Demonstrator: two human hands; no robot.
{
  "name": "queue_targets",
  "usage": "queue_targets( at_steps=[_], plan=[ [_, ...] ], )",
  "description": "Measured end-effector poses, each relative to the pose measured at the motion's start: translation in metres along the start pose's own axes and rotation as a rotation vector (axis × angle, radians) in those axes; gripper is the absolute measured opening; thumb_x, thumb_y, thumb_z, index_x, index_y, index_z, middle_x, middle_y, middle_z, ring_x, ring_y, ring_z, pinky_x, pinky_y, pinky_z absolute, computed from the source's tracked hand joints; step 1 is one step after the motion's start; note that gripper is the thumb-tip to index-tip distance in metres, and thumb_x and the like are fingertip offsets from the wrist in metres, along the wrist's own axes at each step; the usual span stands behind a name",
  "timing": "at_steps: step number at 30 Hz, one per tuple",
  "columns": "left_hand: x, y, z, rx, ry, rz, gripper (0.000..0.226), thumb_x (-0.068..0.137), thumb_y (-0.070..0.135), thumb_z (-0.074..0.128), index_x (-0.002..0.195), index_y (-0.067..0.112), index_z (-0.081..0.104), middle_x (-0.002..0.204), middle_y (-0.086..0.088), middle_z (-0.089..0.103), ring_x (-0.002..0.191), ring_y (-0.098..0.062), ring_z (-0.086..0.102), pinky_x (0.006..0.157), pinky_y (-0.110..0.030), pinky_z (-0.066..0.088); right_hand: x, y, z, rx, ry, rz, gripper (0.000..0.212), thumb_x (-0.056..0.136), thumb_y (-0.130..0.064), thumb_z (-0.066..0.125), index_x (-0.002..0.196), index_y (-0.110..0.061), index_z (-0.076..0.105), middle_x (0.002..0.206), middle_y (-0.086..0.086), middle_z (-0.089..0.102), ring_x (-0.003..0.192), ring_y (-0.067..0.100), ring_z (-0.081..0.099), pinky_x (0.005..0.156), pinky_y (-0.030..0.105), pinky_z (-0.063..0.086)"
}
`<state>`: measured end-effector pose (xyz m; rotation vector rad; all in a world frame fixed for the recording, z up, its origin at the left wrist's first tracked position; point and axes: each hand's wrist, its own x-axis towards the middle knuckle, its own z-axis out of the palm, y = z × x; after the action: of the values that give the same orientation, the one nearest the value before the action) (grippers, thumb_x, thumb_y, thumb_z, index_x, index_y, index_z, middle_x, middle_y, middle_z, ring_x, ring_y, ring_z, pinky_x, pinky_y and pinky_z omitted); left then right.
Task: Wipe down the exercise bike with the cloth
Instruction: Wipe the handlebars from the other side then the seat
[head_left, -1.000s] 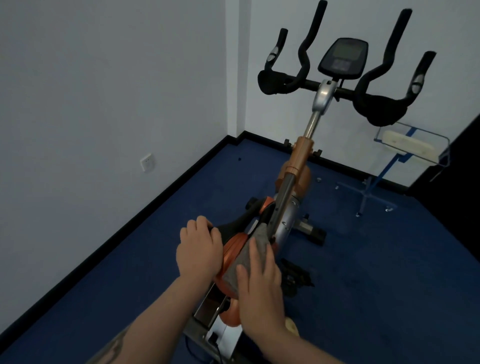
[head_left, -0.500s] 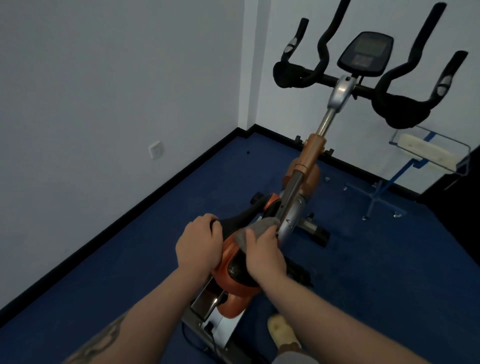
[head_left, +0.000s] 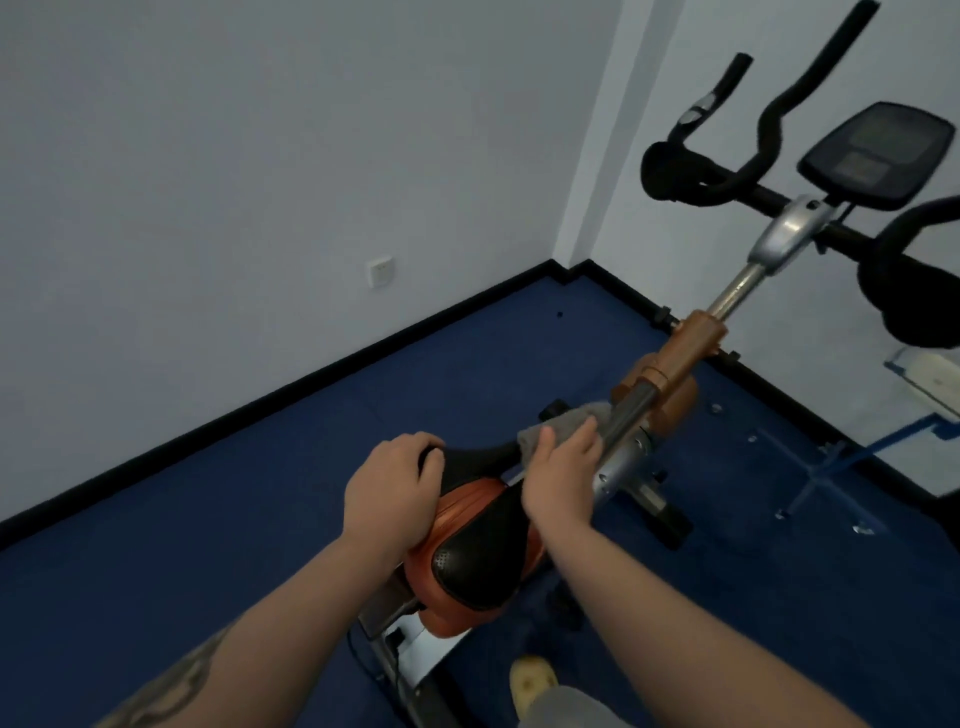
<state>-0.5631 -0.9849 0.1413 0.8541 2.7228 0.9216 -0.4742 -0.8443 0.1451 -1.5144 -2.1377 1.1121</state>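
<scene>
The exercise bike (head_left: 680, 358) stands in front of me, with an orange and black saddle (head_left: 478, 551), a silver and orange frame post, black handlebars (head_left: 727, 176) and a dark display (head_left: 872, 156). My left hand (head_left: 389, 493) grips the saddle's left side with curled fingers. My right hand (head_left: 563, 478) presses a grey cloth (head_left: 566, 423) with straight fingers against the saddle's nose, beside the silver post. Part of the cloth is hidden under my palm.
Dark blue carpet covers the floor, with white walls and a black skirting board meeting in a corner. A wall socket (head_left: 380, 272) sits on the left wall. A blue-framed stand (head_left: 831, 467) with a tray is at the right. My foot (head_left: 532, 680) shows at the bottom.
My right hand has slid the cloth forward along the saddle toward its nose and the frame post. My left hand stays on the saddle. My head has turned left.
</scene>
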Motion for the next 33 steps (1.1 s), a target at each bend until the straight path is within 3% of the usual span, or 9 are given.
queue_targets(
  at_steps=[5, 8, 11, 16, 20, 24, 28, 31, 33],
  plan=[
    [-0.003, 0.003, -0.002, -0.045, 0.035, -0.077, 0.026, 0.100, 0.031, 0.040, 0.111, 0.034, 0.063, 0.106, 0.020, 0.057, 0.098, 0.001, 0.046, 0.079, -0.024, 0.036, 0.014, 0.006, -0.011, -0.571, -0.033, -0.659, 0.042, 0.099, -0.043, 0.026, 0.117, -0.023, 0.059, 0.122, -0.003, 0.059, 0.121, 0.021, 0.045, 0.105, 0.041, 0.031],
    [-0.014, 0.007, 0.003, -0.179, 0.154, -0.250, 0.024, 0.100, 0.030, 0.040, 0.111, 0.028, 0.062, 0.109, 0.013, 0.058, 0.101, -0.007, 0.052, 0.084, -0.029, 0.041, 0.003, -0.005, -0.003, -0.516, -0.253, -0.986, 0.051, 0.095, -0.043, 0.017, 0.112, -0.029, 0.062, 0.107, -0.008, 0.066, 0.105, 0.018, 0.056, 0.099, 0.040, 0.034],
    [-0.027, 0.017, 0.008, -0.298, 0.235, -0.425, 0.025, 0.102, 0.036, 0.034, 0.110, 0.029, 0.057, 0.106, 0.008, 0.057, 0.098, -0.010, 0.054, 0.080, -0.030, 0.040, 0.041, -0.002, -0.031, -0.636, -0.423, -1.235, 0.037, 0.096, -0.028, 0.033, 0.121, -0.026, 0.060, 0.111, -0.003, 0.067, 0.099, 0.024, 0.061, 0.091, 0.040, 0.045],
    [-0.038, 0.034, 0.017, -0.292, 0.308, -0.528, 0.033, 0.104, 0.036, 0.029, 0.129, 0.025, 0.048, 0.128, 0.002, 0.048, 0.113, -0.012, 0.047, 0.089, -0.026, 0.034, 0.080, 0.002, -0.052, -0.769, -0.386, -1.010, 0.023, 0.102, -0.027, 0.034, 0.111, -0.021, 0.055, 0.107, 0.000, 0.063, 0.096, 0.027, 0.058, 0.070, 0.036, 0.043],
    [-0.047, 0.046, 0.020, -0.196, 0.413, -0.534, 0.039, 0.103, 0.031, 0.031, 0.141, 0.021, 0.039, 0.141, 0.004, 0.039, 0.127, -0.009, 0.035, 0.096, -0.024, 0.032, 0.032, -0.019, -0.022, -0.797, -0.290, -1.313, 0.011, 0.085, -0.031, 0.066, 0.087, -0.021, 0.060, 0.077, -0.001, 0.066, 0.065, 0.024, 0.063, 0.054, 0.032, 0.044],
    [-0.065, 0.059, 0.029, -0.113, 0.497, -0.497, 0.045, 0.099, 0.030, 0.033, 0.143, 0.022, 0.034, 0.145, 0.006, 0.036, 0.134, -0.009, 0.029, 0.109, -0.032, 0.035, 0.037, -0.012, -0.018, -0.619, -0.561, -1.286, 0.056, 0.096, -0.057, 0.018, 0.133, -0.027, 0.048, 0.117, -0.008, 0.060, 0.103, 0.016, 0.056, 0.088, 0.034, 0.043],
    [-0.086, 0.071, 0.042, -0.198, 0.502, -0.584, 0.051, 0.098, 0.039, 0.029, 0.148, 0.036, 0.019, 0.150, 0.017, 0.024, 0.135, -0.001, 0.021, 0.109, -0.034, 0.036, 0.096, -0.002, -0.036, -0.741, -0.668, -1.372, 0.041, 0.099, -0.051, 0.023, 0.128, -0.033, 0.045, 0.113, -0.012, 0.057, 0.102, 0.014, 0.057, 0.078, 0.031, 0.046],
    [-0.092, 0.077, 0.043, -0.229, 0.513, -0.605, 0.051, 0.099, 0.041, 0.028, 0.148, 0.042, 0.013, 0.151, 0.019, 0.020, 0.137, -0.001, 0.021, 0.111, -0.039, 0.036, 0.096, -0.023, -0.016, -1.063, -0.696, -1.344, 0.040, 0.101, -0.029, 0.038, 0.140, -0.025, 0.032, 0.119, 0.004, 0.057, 0.100, 0.027, 0.059, 0.074, 0.037, 0.049],
    [-0.099, 0.077, 0.045, -0.234, 0.504, -0.625, 0.053, 0.098, 0.047, 0.025, 0.149, 0.044, 0.010, 0.152, 0.022, 0.018, 0.138, 0.000, 0.020, 0.111, -0.039, 0.036, 0.064, -0.042, 0.007, -1.023, -0.766, -1.248, 0.041, 0.103, -0.033, 0.030, 0.142, -0.023, 0.028, 0.121, 0.011, 0.057, 0.102, 0.031, 0.058, 0.079, 0.041, 0.049]
  ],
)
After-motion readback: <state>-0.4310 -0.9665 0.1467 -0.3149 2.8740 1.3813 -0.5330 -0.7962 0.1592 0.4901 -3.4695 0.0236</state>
